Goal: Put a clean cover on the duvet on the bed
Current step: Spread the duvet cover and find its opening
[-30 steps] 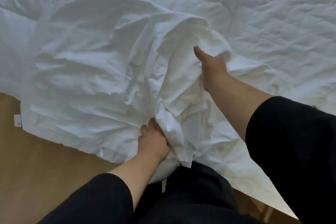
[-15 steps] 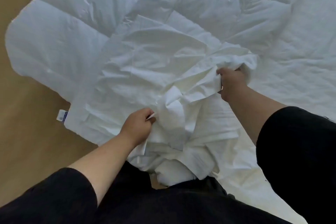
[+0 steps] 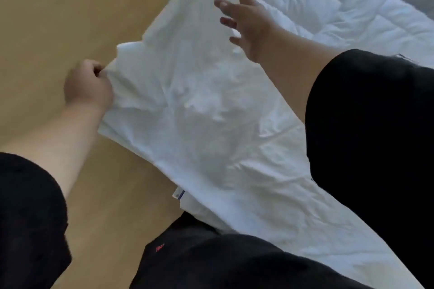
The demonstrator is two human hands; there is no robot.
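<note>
Nearest, the person's black clothing is filling the bottom of the view, with a small tag (image 3: pixel 178 194) showing at the near left edge of the white bedding, over the wooden floor (image 3: pixel 47 19). A little farther, the left hand (image 3: pixel 88 87) is gripping the cover (image 3: pixel 187 91), its fingers curled tight on a bunched edge at the left, out over the floor. The cover is lying loose and creased across the near left side of the bed. Farther still, the right hand (image 3: pixel 249 21) is hanging above the cover with its fingers spread, holding nothing. Beyond it the quilted duvet (image 3: pixel 352 14) is lying bare at the far right. This looks like the spreading step: the cover is not yet on the duvet. Next, the right hand probably needs to take a second edge or corner, so the cover can be opened out and its opening found.
</note>
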